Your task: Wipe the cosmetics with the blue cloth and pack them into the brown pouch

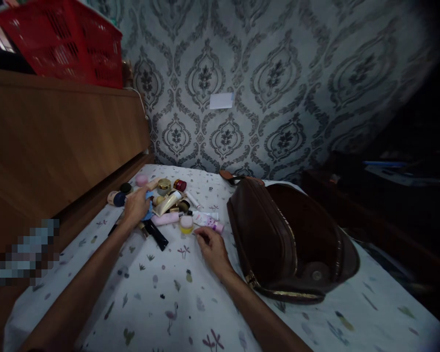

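My left hand (135,207) is over the left side of a pile of cosmetics, its fingers closed around a crumpled blue cloth (148,206). Its fingertips are partly hidden. Beside it lie a gold-lidded jar (164,185), a cream-and-gold tube (167,203), a pink tube (165,218) and a black tube (156,235). My right hand (212,248) rests on the sheet with loosely curled fingers and nothing visible in them. Just left of its fingertips stands a small jar with a pale lid and yellow base (186,225). A white-and-pink tube (208,221) lies behind that hand.
A brown leather bag (264,230) lies unzipped to the right of my right hand. Printed white cloth (183,303) covers the surface. On the left is a wooden cabinet (66,142) with a red basket (66,44) on top. Patterned wallpaper (278,73) rises behind.
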`<state>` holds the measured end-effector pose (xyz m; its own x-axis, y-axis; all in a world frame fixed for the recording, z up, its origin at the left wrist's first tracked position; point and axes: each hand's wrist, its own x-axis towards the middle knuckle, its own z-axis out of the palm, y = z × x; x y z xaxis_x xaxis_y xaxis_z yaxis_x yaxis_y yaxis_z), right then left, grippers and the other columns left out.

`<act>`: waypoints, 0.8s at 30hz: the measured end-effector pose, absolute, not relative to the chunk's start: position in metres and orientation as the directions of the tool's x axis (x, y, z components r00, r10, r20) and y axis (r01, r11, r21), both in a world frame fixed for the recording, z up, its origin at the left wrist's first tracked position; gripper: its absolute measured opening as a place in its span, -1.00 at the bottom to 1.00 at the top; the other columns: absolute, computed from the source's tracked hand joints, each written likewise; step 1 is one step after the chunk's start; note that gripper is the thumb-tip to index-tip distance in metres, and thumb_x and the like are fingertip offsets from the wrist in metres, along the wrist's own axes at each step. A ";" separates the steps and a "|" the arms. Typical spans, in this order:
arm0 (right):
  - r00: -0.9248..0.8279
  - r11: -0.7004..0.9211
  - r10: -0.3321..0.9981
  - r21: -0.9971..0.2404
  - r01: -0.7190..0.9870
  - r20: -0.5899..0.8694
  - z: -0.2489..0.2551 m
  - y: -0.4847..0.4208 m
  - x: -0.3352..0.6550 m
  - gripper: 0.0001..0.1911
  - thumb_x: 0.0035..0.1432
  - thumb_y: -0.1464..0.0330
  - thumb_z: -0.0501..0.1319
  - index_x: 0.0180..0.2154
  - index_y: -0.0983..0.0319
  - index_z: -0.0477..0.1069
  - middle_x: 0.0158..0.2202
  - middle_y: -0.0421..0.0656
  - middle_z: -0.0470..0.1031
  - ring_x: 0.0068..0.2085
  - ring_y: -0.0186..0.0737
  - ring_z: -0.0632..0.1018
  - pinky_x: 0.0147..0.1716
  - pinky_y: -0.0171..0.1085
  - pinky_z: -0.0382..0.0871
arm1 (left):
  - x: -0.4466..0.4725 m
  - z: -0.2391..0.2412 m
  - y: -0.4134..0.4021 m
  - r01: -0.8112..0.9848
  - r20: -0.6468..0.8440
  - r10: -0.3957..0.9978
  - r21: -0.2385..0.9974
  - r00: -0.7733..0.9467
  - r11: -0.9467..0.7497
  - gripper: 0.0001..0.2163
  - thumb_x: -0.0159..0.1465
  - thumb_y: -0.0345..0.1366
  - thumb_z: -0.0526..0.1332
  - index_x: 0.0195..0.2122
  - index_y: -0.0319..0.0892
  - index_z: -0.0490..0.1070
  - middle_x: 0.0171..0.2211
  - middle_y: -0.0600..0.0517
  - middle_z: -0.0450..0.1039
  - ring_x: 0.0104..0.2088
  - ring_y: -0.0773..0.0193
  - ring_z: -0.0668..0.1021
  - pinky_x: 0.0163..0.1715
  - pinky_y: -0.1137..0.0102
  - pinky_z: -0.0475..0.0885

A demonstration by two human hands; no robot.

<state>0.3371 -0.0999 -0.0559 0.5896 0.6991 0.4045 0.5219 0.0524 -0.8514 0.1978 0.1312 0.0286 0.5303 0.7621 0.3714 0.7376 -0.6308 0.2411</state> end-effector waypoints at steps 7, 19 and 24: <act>0.590 0.049 0.693 -0.843 0.535 0.415 -0.057 -0.099 0.337 -0.80 0.07 0.41 0.13 -0.30 0.24 0.52 -0.35 -0.11 0.58 -0.33 -0.16 0.54 -0.29 -0.22 0.41 | 0.200 0.035 0.173 0.760 0.341 0.804 0.287 0.488 -0.583 -0.66 0.31 -0.31 0.05 0.08 -0.15 0.40 -0.04 -0.14 0.55 -0.04 -0.05 0.57 -0.12 0.23 0.43; 0.591 0.033 0.698 -0.843 0.537 0.404 -0.055 -0.101 0.335 -0.79 0.06 0.45 0.13 -0.31 0.21 0.54 -0.36 -0.15 0.58 -0.33 -0.18 0.53 -0.29 -0.24 0.39 | 0.273 0.026 0.205 0.608 0.227 0.659 0.260 0.717 -0.750 -0.36 0.23 -0.12 0.27 0.31 -0.13 0.19 0.16 -0.20 0.41 0.11 -0.06 0.48 0.06 0.24 0.35; 0.571 0.046 0.715 -0.843 0.536 0.402 -0.054 -0.101 0.335 -0.79 0.07 0.45 0.13 -0.31 0.22 0.53 -0.35 -0.14 0.58 -0.33 -0.17 0.53 -0.28 -0.24 0.39 | 0.284 0.020 0.209 0.599 0.191 0.653 0.273 0.733 -0.752 -0.42 0.17 -0.14 0.32 0.22 -0.14 0.31 0.14 -0.17 0.42 0.06 0.02 0.51 0.02 0.31 0.37</act>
<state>0.3347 -0.1010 -0.0538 0.5714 0.7155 0.4020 0.5357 0.0459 -0.8431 0.2838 0.2092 0.0199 0.7329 0.6531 0.1907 0.5993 -0.7524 0.2734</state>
